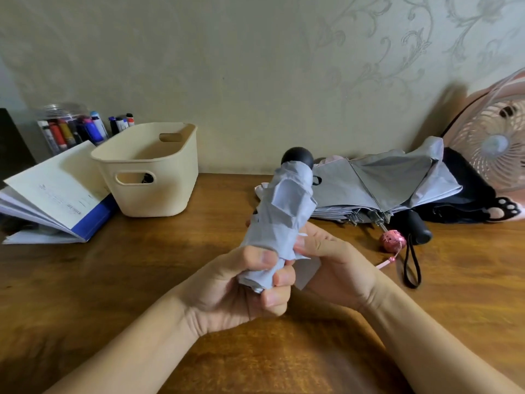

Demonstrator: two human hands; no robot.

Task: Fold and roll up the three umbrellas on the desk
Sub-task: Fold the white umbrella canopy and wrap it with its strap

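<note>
A small light-blue umbrella (279, 217) with a round black handle (297, 158) stands tilted above the desk (170, 265), its canopy partly wrapped. My left hand (241, 282) grips its lower end in a fist. My right hand (332, 257) holds the cloth from the right side, fingers curled on a loose flap. Behind it lies a grey umbrella (380, 186), loosely collapsed, with a pink handle (392, 240). A black umbrella (466, 200) with paw prints lies under it at the right, its black handle (417, 227) and wrist strap pointing toward me.
A cream plastic basket (153, 172) stands at the back left, beside an open booklet (54, 200) and a jar of markers (68, 129). A pink fan (494, 143) leans against the wall at the far right.
</note>
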